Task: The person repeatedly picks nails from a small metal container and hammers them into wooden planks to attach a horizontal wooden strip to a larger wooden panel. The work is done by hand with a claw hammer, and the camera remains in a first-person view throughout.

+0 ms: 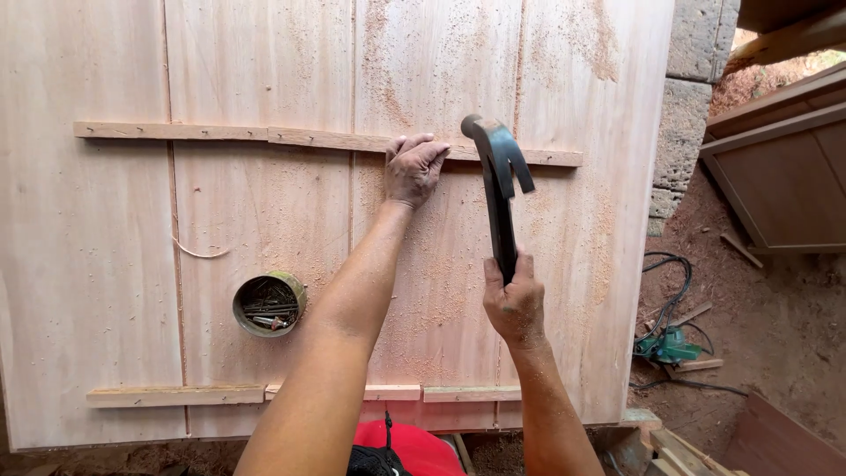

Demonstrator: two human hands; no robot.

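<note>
My left hand (413, 167) rests on a thin wooden strip (220, 134) that runs across a large pale plywood panel (106, 264), fingers pinched at the strip's edge; whatever it pinches is too small to see. My right hand (515, 301) grips the handle of a dark claw hammer (500, 172), whose head is raised just right of my left hand, above the strip. A round tin of nails (269, 304) stands on the panel to the left of my left forearm.
Shorter wooden strips (176, 395) lie along the panel's near edge. Sawdust is scattered over the panel. To the right are stone blocks (692, 97), a wooden frame (780, 176), and a green power tool (674, 345) with black cable on the dirt floor.
</note>
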